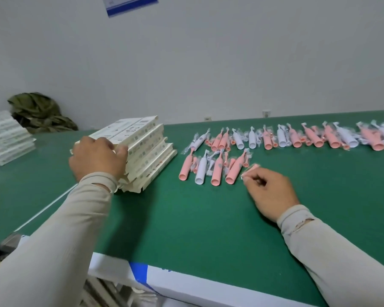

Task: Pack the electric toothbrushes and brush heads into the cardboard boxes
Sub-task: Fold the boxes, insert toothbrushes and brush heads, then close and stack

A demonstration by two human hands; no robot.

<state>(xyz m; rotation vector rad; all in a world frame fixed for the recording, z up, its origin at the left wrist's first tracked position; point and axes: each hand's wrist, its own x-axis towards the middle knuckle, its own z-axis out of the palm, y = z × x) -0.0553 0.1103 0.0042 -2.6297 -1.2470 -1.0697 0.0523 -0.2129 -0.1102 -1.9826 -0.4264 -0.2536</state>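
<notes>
Left hand (98,157) curled over the near end of a stack of flattened white cardboard boxes (142,149), gripping it, toward the left of the green worktop (186,218). Right hand (271,191) pinching a small pink brush head in clear wrap (249,169), beside the near row of pink and white electric toothbrushes (211,167). Longer row (297,137) along the far edge.

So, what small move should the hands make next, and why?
Probably the left hand lifts the top flat box off the stack of boxes it grips. The right hand already pinches a wrapped pink brush head, and no box stands open.
</notes>
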